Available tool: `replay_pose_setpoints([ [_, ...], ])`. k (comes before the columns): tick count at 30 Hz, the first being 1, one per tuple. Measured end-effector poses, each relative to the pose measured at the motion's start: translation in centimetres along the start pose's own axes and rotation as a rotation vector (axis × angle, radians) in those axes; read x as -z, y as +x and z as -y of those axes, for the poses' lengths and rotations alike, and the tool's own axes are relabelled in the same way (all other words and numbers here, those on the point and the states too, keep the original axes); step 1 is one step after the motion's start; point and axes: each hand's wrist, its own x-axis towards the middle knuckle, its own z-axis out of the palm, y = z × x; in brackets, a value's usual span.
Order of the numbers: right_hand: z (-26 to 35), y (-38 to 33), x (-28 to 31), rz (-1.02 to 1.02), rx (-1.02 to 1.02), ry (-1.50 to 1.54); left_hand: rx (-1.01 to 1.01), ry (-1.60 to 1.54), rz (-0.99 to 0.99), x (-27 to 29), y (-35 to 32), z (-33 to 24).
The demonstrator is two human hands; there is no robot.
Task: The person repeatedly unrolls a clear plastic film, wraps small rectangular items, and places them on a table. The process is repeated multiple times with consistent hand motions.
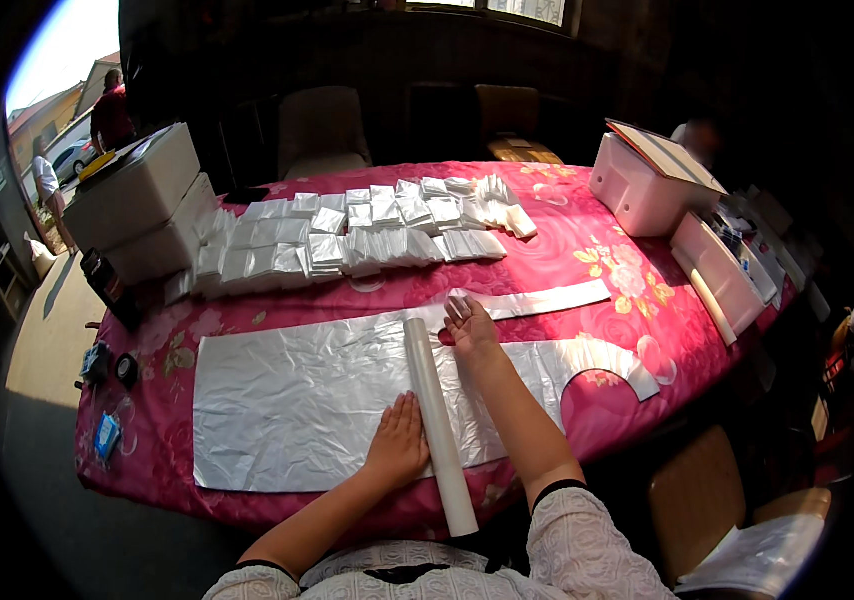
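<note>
A large whitish plastic bag lies spread on the table, creased, with two long handle strips at its right end. Across its middle lies a pale tube, slanting from the far side to past the near table edge. My left hand rests flat on the bag just left of the tube, fingers stretched out and close to it. On the tube's other side, my right hand is at the base of the farther handle strip, its fingers apart; I see nothing held in it.
Rows of folded plastic packets cover the far part of the flowered pink tablecloth. White foam boxes stand at the left, others at the right. Black tape and a blue packet lie near the left edge.
</note>
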Motion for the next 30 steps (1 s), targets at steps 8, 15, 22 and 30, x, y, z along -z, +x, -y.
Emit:
replay_pose_setpoints([
  [8, -1.6, -7.5, -9.9, 0.737, 0.479, -0.782, -0.008, 0.021, -0.013, 0.1, -0.2, 0.0],
  [15, -18.6, -18.1, -13.0, 1.209, 0.346, -1.777, -0.052, 0.132, -0.108, -2.5, -0.6, 2.3],
  [22, -11.4, -21.7, -11.4, 1.421, 0.533, -1.274, -0.03, 0.158, -0.11, -2.9, -0.4, 1.8],
  [30, 1.2, -15.7, 3.2, 1.016, 0.875, -1.657, 0.036, 0.012, 0.008, -0.1, 0.1, -0.2],
])
